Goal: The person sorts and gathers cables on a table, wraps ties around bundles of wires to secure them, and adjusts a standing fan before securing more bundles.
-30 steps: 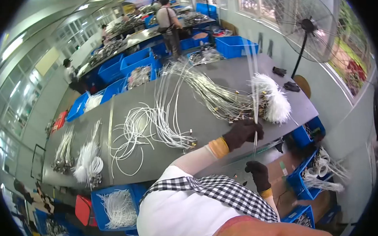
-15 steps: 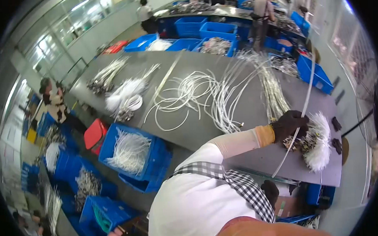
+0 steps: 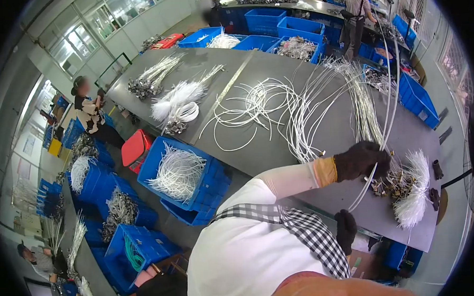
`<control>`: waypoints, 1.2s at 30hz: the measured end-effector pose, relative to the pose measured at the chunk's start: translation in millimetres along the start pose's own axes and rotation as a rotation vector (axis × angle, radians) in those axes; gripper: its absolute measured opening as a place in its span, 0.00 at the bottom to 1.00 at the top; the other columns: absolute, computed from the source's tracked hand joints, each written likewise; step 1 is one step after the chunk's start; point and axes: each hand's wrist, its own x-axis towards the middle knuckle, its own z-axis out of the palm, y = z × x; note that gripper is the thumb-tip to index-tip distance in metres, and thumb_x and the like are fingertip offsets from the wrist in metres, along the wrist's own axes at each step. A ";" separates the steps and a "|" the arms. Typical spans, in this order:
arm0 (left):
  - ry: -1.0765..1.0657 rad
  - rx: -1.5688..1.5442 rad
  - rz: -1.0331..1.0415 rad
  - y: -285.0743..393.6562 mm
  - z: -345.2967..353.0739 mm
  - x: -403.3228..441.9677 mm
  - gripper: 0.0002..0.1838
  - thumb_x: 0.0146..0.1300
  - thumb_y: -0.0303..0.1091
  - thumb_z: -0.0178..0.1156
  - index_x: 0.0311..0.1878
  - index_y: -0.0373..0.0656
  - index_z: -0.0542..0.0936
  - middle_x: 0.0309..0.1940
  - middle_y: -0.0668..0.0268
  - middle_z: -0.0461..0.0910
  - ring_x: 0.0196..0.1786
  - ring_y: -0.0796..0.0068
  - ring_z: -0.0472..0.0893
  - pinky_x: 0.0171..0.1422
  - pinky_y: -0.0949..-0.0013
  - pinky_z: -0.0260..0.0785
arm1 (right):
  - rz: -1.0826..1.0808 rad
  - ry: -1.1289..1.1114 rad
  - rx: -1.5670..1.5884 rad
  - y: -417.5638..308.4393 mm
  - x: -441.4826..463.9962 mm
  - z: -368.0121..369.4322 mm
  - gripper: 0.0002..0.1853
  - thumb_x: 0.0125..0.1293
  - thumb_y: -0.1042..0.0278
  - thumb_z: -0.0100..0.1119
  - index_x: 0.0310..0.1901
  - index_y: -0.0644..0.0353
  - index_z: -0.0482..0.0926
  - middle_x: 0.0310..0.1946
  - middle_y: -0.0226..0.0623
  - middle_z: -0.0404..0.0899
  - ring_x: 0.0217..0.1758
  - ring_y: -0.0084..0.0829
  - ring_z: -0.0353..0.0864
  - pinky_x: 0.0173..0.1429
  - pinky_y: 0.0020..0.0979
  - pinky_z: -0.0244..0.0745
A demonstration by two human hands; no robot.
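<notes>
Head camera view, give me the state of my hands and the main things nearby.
Left hand: gloved, closed around white strands.
Right hand: gloved, grip unclear.
White strands: held, curved.
Looped cables: lying loosely spread.
Bushy white bundle: lying, ends splayed.
Nearby blue bin: uncovered, well filled.

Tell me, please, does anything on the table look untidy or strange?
Mainly the wires mid-table: they lie in loose, overlapping loops, while the bundle to their right lies fairly straight. This may be ordinary. The strands in the left hand look unremarkable.
</notes>
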 end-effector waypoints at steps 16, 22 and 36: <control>-0.287 0.241 -0.333 -56.3 8.4 6.4 0.12 0.72 0.33 0.56 0.51 0.34 0.77 0.41 0.61 0.81 0.43 0.68 0.83 0.54 0.63 0.78 | -0.003 -0.115 -0.170 -19.8 25.1 -78.2 0.12 0.71 0.70 0.57 0.52 0.67 0.80 0.48 0.33 0.84 0.53 0.26 0.80 0.60 0.31 0.75; -0.501 0.454 -0.516 -122.3 25.5 -3.8 0.14 0.72 0.34 0.53 0.49 0.33 0.80 0.36 0.59 0.83 0.41 0.67 0.84 0.51 0.65 0.78 | -0.208 -0.004 0.638 -227.9 116.9 -129.8 0.26 0.76 0.47 0.47 0.64 0.58 0.69 0.56 0.41 0.77 0.59 0.39 0.79 0.61 0.42 0.75; -0.708 0.371 -0.423 -110.4 53.0 41.2 0.18 0.72 0.33 0.56 0.61 0.33 0.75 0.46 0.59 0.83 0.50 0.64 0.84 0.58 0.59 0.77 | -0.381 0.226 0.236 -374.9 107.5 -184.6 0.19 0.70 0.59 0.59 0.54 0.65 0.80 0.41 0.38 0.84 0.41 0.30 0.84 0.46 0.35 0.81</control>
